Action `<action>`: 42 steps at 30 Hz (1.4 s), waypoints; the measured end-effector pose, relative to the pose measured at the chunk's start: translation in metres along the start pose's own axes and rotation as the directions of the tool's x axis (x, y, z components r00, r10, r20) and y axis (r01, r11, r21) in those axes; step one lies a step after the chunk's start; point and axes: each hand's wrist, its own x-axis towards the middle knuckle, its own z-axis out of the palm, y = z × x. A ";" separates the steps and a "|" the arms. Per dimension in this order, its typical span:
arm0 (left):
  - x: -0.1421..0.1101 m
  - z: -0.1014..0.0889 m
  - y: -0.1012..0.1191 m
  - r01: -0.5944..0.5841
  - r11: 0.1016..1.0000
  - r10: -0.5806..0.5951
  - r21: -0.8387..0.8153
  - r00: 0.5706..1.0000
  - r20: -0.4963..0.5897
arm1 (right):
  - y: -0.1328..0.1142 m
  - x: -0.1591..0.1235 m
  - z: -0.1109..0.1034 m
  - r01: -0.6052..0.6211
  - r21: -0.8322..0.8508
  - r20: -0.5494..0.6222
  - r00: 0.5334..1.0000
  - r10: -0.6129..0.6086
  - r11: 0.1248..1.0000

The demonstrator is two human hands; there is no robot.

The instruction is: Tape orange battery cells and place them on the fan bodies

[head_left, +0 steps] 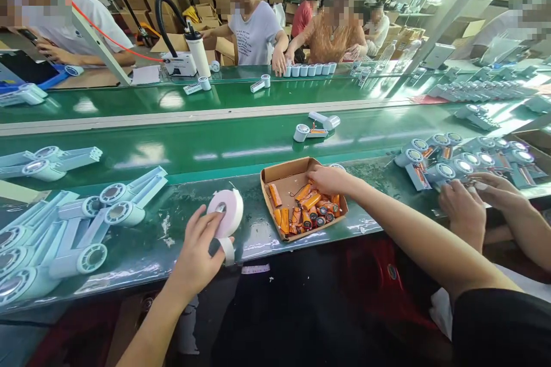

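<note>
My left hand grips a roll of white tape at the front of the bench, its fingers at the core. A loose loop of tape hangs by the thumb. My right hand reaches over the far right side of an open cardboard box, its fingers bent and closed down among the contents. What those fingertips pinch, if anything, is hidden. Several orange-wrapped batteries with thin wires lie in the box, mostly toward its near side. Part of a pale round piece shows behind my right wrist.
Pale blue handheld fan bodies pile up on the left, and more on the right beside a co-worker's hands. Two opened pieces lie on the green belt. Several people work across the line.
</note>
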 end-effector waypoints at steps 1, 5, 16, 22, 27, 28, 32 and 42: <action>0.001 0.001 0.002 -0.020 1.000 0.020 -0.002 1.000 0.023 | 0.001 0.003 -0.001 0.010 0.023 0.012 1.000 -0.010 1.000; 0.003 -0.009 0.009 -0.091 0.996 0.088 0.016 0.987 0.131 | 0.014 0.005 -0.016 0.044 0.161 -0.004 0.999 -0.044 0.986; 0.030 -0.016 0.054 -0.286 0.958 0.286 -0.020 0.956 0.056 | -0.036 -0.075 0.025 0.617 0.783 -0.551 0.747 0.372 -0.077; 0.043 -0.007 0.070 -0.352 0.932 0.357 -0.083 0.933 0.049 | -0.080 -0.091 0.036 0.680 0.733 -0.540 0.592 0.598 -0.012; 0.043 -0.002 0.075 -0.346 0.936 0.349 -0.065 0.936 0.043 | -0.096 -0.098 0.059 0.709 0.704 -0.485 0.508 0.712 -0.027; 0.044 -0.001 0.075 -0.340 0.939 0.343 -0.052 0.939 0.041 | -0.101 -0.101 0.066 0.693 0.719 -0.465 0.539 0.702 -0.056; 0.046 -0.003 0.075 -0.349 0.937 0.348 0.008 0.937 0.037 | -0.109 -0.110 0.082 0.493 0.824 -0.346 0.828 0.441 -0.281; 0.068 -0.013 0.100 -0.396 0.902 0.411 0.171 0.910 -0.059 | -0.094 -0.097 0.050 0.431 0.809 -0.338 0.898 0.283 -0.400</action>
